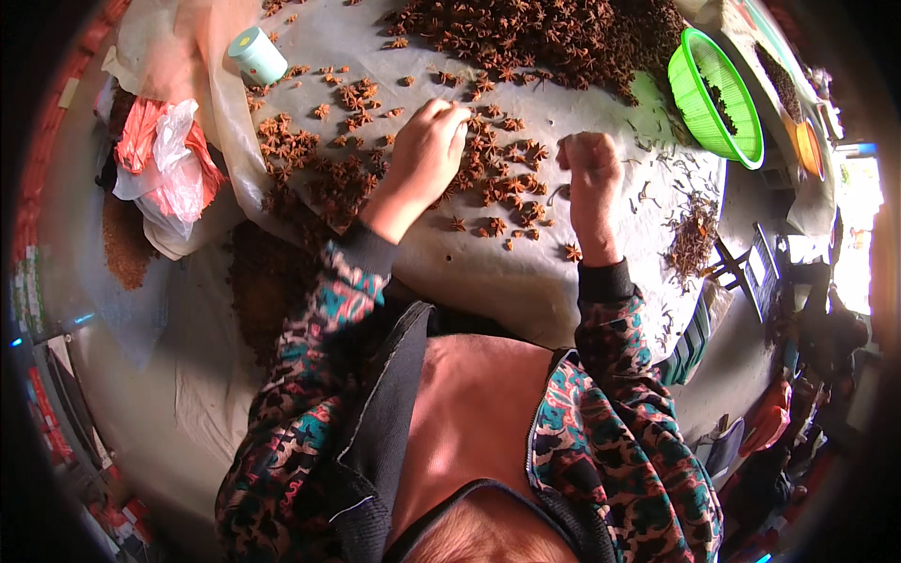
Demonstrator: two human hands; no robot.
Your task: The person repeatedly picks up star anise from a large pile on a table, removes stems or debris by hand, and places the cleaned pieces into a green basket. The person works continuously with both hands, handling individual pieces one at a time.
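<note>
Star anise pods point(486, 165) lie scattered over a pale plastic sheet point(429, 264) in front of me. My left hand point(431, 144) hovers over them, fingers bent and fingertips beside a few pods; whether one is pinched there is hidden. To its right, my right hand point(595, 165) is curled with the fingers turned inward, so its grasp cannot be made out. A large heap of star anise point(535, 35) rises beyond both hands. Clusters of pods point(285, 144) spread left of my left hand. Loose dark stems point(644, 193) lie right of my right hand.
A green plastic basket point(693, 105) leans tilted at the right, dark bits inside. A light-blue cylindrical container point(259, 58) stands at the upper left. Red and white plastic bags point(169, 162) are bunched at the left. Stem debris point(693, 243) is piled near the sheet's right edge.
</note>
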